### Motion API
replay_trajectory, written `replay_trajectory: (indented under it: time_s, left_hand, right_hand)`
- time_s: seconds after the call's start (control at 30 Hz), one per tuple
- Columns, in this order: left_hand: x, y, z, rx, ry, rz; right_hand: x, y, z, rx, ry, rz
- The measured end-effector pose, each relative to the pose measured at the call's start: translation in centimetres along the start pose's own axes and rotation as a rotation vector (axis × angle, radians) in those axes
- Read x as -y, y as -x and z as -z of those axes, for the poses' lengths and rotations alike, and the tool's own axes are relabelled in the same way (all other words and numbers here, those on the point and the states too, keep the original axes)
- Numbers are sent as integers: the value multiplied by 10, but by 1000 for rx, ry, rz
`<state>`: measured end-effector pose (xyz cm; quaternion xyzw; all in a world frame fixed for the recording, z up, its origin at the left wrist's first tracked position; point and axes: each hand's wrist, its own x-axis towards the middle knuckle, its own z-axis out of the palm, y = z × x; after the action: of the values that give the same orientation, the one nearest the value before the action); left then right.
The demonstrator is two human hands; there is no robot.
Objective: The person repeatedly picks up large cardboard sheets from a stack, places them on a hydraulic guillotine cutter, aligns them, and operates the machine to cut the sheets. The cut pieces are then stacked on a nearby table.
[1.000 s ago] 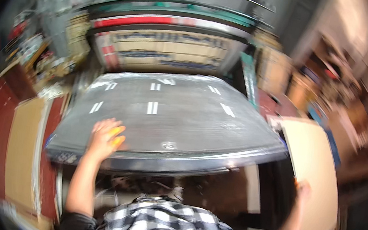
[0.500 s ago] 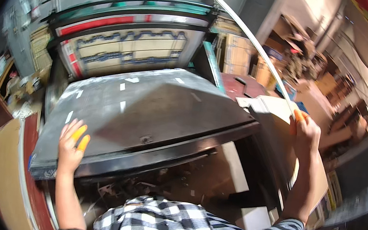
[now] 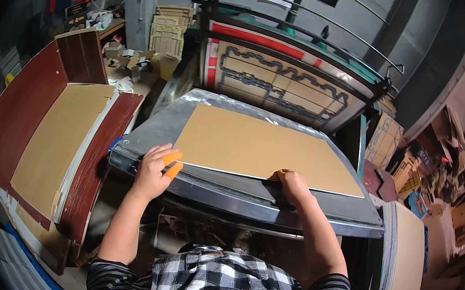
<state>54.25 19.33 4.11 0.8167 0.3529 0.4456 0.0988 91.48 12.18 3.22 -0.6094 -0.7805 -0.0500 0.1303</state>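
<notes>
Tan cardboard sheet [image 3: 256, 145], head view: over grey metal press bed [image 3: 152, 123]. My right hand [image 3: 295, 187]: curled closed on its near edge. My left hand [image 3: 154, 171]: half-curled at near left corner, hold unclear. Both forearms extended forward.

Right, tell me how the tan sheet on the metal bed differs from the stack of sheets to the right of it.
The tan sheet is a single piece; the stack shows many layered edges. The sheet's long side runs across the view; the stack's runs front to back. The left hand and right hand are at the sheet's near edge, while neither touches the stack. Both show tan top faces.
</notes>
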Motion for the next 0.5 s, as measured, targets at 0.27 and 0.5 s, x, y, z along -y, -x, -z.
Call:
replay_trajectory:
  time_s: [0.27,0.5]
  left_hand:
    - [16,23,18,28,-86,84]
    - [22,24,20,20,-95,126]
  right_hand:
    - [33,-9,22,106,-20,8]
    - [12,-16,29,238,0,-185]
